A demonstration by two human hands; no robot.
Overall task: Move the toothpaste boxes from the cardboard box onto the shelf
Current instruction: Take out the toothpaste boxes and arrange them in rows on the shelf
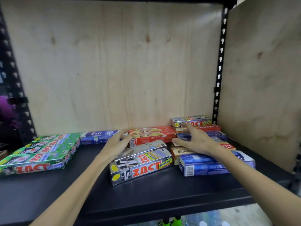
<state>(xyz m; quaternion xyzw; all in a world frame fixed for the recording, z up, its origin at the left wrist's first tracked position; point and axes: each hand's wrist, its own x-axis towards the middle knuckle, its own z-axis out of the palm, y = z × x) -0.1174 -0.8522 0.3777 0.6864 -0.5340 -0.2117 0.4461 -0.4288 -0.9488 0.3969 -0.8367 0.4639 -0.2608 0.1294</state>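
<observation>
Toothpaste boxes lie on a black shelf [146, 198]. Several green Zact boxes [40, 154] sit in a row at the left. A blue Safi box [99, 136] and red boxes [153, 136] lie along the back. Silver Zact Smokers boxes [141, 165] lie in the middle, askew. A mixed pile [208, 147] of blue, red and cream boxes fills the right. My left hand [117, 144] hovers with fingers apart at the left end of the red boxes. My right hand [195, 139] reaches over the pile, fingers spread, holding nothing. The cardboard box is out of view.
A plywood back panel [114, 66] and side panel [260, 87] close in the shelf. Black perforated uprights [219, 67] stand at both sides. Green and clear items show on the level below [177, 221]. Bare shelf runs along the front edge.
</observation>
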